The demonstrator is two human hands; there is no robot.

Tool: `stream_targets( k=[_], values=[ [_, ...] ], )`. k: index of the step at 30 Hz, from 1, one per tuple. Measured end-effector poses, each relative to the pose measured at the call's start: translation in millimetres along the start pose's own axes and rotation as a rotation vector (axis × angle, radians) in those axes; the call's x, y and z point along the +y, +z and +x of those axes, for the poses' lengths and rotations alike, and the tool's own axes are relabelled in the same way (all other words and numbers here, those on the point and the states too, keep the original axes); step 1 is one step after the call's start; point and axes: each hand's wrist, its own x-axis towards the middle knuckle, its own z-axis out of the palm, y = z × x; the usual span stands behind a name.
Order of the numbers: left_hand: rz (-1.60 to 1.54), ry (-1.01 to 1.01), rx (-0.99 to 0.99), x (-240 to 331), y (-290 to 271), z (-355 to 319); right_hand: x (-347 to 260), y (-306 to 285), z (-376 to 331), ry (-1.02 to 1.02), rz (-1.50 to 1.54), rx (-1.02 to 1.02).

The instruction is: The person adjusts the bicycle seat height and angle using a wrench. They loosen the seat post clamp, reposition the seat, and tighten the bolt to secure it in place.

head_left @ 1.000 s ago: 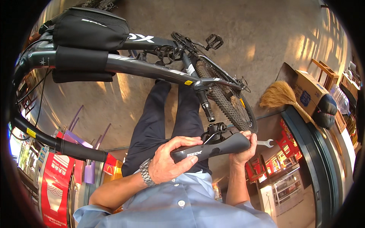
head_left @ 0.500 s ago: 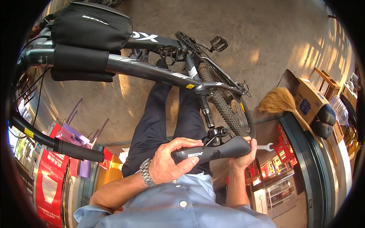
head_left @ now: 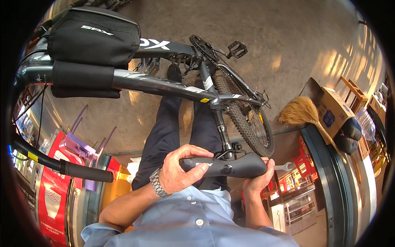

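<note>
Left hand (head_left: 179, 173) wrapped round black saddle (head_left: 224, 166); right hand (head_left: 258, 181) grips rear, holding wrench (head_left: 284, 166).

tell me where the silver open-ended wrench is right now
In the head view the silver open-ended wrench pokes out low right of centre, just right of the right hand cupping the wide end of the black bike saddle, below the knobby rear tyre.

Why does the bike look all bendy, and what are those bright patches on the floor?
In the head view, the fisheye lens curves the bicycle frame and darkens the corners; sunlight makes warm patches on the concrete floor, one beside the broom. The saddle and both hands, left and right, look sharp.
</note>
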Motion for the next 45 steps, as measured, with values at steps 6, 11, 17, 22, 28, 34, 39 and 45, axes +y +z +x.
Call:
stream_targets(
  k=[6,11,17,22,28,34,39,45],
  values=[
    [-0.259,-0.03,0.296,-6.4,33.9,-5.1,-17.2,19.4,-1.5,0.027,-0.085,0.016],
    [-0.112,0.135,0.247,-15.6,35.5,0.5,-34.4,33.1,9.3,-0.027,-0.255,-0.036],
    [-0.047,0.189,0.146,-24.0,9.1,18.7,-1.3,7.0,-6.5,-0.119,-0.107,-0.138],
    [-0.019,0.189,0.117,-26.0,17.0,1.6,-13.0,17.8,6.6,-0.162,-0.198,-0.135],
    [0.958,0.595,0.243,24.4,17.1,5.2,-14.6,18.5,7.4,-0.13,-0.17,-0.118],
    [1.388,0.385,-0.232,55.1,33.7,21.1,-28.8,21.5,8.1,-0.228,-0.227,-0.152],
    [1.342,0.486,-0.304,54.0,25.1,28.6,-36.1,26.9,13.1,-0.592,-0.537,-0.405],
    [1.338,0.607,-0.335,51.0,14.3,37.2,-31.4,27.2,3.4,-0.432,-0.428,-0.305]
  ],
)
